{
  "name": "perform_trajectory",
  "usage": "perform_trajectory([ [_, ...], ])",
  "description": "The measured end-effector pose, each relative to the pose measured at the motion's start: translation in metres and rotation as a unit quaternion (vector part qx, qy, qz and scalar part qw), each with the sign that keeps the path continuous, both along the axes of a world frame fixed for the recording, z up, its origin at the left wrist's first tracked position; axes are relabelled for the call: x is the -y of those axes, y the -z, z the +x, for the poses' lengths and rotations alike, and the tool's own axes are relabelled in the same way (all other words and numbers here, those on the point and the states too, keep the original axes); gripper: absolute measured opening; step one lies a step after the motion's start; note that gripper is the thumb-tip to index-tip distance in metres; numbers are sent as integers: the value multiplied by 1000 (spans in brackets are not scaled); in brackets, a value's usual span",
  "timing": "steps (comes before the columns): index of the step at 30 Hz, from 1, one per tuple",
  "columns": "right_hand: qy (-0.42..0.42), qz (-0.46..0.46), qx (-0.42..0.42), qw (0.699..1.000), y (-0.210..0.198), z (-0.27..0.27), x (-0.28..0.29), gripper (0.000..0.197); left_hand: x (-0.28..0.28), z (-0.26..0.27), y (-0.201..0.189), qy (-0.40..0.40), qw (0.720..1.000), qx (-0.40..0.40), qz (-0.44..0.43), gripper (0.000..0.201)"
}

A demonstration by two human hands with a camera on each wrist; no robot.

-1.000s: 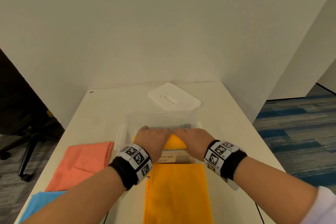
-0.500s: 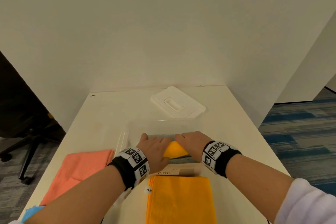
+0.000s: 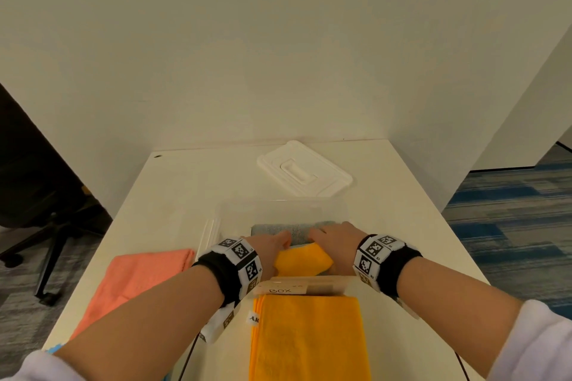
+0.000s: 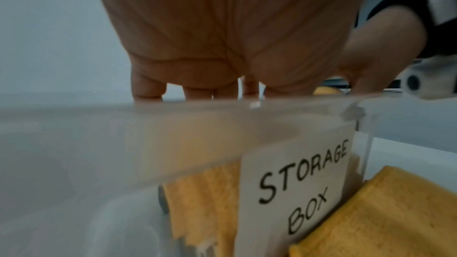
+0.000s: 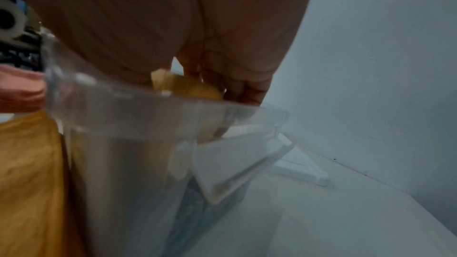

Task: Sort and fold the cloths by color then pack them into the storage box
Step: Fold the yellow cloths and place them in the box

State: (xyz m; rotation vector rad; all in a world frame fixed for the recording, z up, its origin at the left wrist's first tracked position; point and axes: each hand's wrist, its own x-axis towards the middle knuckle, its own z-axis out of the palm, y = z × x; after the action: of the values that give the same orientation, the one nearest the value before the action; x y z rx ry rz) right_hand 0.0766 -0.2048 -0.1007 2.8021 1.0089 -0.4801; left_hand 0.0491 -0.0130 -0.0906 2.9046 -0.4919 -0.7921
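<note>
Now both hands reach into the clear storage box [image 3: 280,210], the left hand [image 3: 268,249] and right hand [image 3: 335,237] side by side, fingers fairly straight and pressing a folded yellow cloth [image 3: 301,260] down at the near end. It lies directly under the hands, long axis crosswise, on a grey cloth [image 3: 297,229]. Outside the box, another yellow cloth [image 3: 306,337] lies nearest, a coral cloth [image 3: 139,278] beside the left arm, the lid [image 3: 305,168] beyond on the tabletop [image 3: 192,182].

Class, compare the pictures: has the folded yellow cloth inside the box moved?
Yes. The yellow cloth has sunk lower and nearer the label of the storage box.
</note>
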Motion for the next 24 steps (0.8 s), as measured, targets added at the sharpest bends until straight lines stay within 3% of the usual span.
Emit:
perform_trajectory([
  [7, 17, 99, -50, 994, -14, -33, 5, 61, 3, 7, 8, -16, 1000, 6, 3, 30],
  [10, 0, 22, -48, 999, -1, -51, 2, 65, 10, 8, 5, -1, 1000, -11, -1, 26],
  [15, 12, -4, -19, 1000, 15, -50, -7, 34, 22, 12, -5, 41, 995, -71, 60, 23],
  [18, 17, -14, -18, 1000, 15, -52, -10, 28, 18, 10, -3, 22, 997, -63, 34, 21],
  [20, 19, -10, -19, 1000, 15, -54, -10, 27, 13, 5, -5, 7, 999, -40, 22, 29],
  [24, 39, -1, -31, 999, 13, -56, -12, 24, 0, -15, -7, 58, 993, 6, 99, 68],
])
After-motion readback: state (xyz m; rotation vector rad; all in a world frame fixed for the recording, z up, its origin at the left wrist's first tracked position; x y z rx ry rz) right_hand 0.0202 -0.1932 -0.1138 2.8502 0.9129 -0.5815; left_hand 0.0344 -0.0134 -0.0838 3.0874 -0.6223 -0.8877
